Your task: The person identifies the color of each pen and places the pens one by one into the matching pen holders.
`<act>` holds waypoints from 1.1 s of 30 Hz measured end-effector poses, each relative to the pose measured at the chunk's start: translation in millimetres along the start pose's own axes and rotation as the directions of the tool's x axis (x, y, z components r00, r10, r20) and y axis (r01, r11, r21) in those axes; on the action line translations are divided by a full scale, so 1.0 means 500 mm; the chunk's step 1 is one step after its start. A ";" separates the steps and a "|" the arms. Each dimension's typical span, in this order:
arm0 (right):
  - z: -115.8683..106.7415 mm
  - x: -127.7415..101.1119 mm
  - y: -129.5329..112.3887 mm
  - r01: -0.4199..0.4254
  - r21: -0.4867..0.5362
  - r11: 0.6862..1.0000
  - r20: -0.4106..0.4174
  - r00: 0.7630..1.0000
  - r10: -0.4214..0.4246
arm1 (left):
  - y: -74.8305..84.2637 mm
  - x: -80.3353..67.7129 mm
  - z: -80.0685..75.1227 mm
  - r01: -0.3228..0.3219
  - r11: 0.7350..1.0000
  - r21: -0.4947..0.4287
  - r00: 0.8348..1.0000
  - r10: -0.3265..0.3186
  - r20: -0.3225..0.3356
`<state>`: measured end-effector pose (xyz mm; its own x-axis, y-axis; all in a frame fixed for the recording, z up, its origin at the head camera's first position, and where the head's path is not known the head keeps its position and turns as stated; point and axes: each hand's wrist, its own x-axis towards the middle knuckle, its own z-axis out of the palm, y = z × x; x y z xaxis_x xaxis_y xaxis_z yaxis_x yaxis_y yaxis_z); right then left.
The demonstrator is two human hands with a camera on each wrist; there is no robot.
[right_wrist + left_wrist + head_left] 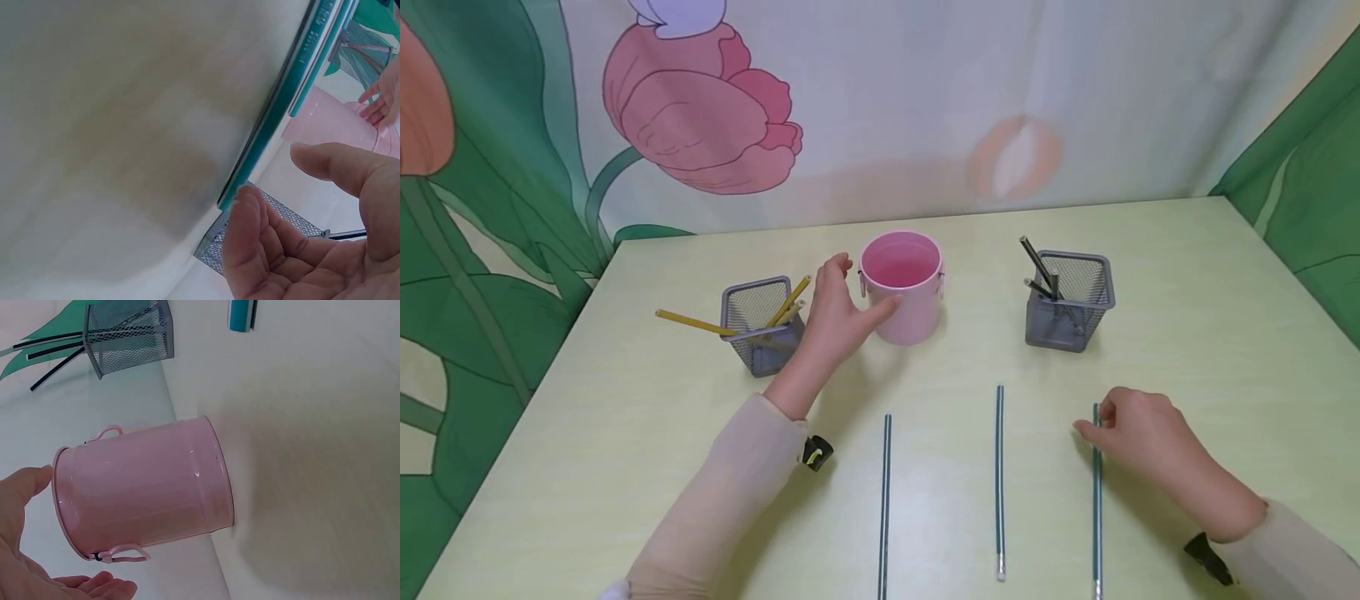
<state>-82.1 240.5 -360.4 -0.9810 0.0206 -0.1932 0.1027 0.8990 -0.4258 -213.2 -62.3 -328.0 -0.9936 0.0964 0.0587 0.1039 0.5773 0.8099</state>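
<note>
My left hand (835, 325) is spread beside the left side of a pink bucket (912, 321) with small side handles. In the left wrist view its thumb is right at the bucket's rim, while the fingers stay apart from the wall. Over the upper end of the rightmost of three blue-green pencils (1097, 508) is my right hand (1142, 433). The right wrist view shows thumb and fingers apart, with the index fingertip right at the pencil's end. The other two, a middle pencil (1000, 475) and a left pencil (885, 500), lie roughly parallel on the table.
Left of the bucket, a grey mesh pen holder (767, 360) contains several yellow pencils (692, 322). A second mesh holder (1051, 327) on the right has several dark pencils (1036, 258). Behind the pale table (587, 400) hangs a flower-patterned curtain (887, 108).
</note>
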 end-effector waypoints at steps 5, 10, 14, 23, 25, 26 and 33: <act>0.004 0.002 0.001 -0.005 -0.019 1.000 0.040 0.999 0.005 | 0.001 0.019 0.001 -0.010 1.000 -0.002 1.000 0.010 0.011; 0.006 0.006 0.004 -0.030 -0.048 0.998 0.062 0.998 0.033 | 0.005 0.034 0.007 0.005 1.000 -0.022 0.999 -0.004 0.038; 0.006 0.007 0.004 -0.041 -0.043 0.998 0.073 0.996 0.044 | 0.002 0.042 0.013 -0.002 0.999 -0.042 0.999 0.004 0.049; 0.002 0.010 0.010 -0.050 -0.019 0.999 0.099 0.994 0.052 | -0.001 0.053 0.017 -0.071 0.994 -0.080 0.993 0.078 0.084; 0.001 0.011 0.009 -0.051 -0.018 0.999 0.106 0.993 0.053 | 0.001 0.053 0.017 -0.077 0.994 -0.073 0.993 0.083 0.089; 0.001 0.012 0.009 -0.051 -0.017 0.999 0.109 0.993 0.052 | 0.001 0.053 0.017 -0.076 0.995 -0.068 0.992 0.082 0.092; 0.003 0.017 0.012 -0.049 -0.006 0.999 0.128 0.991 0.049 | 0.001 0.054 0.019 -0.089 0.995 -0.038 0.991 0.093 0.099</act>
<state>-89.8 245.6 -366.2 -0.9454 0.0081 -0.3257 0.1493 0.8994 -0.4109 -239.7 -51.6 -331.6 -0.9704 0.2294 0.0753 0.1903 0.5352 0.8230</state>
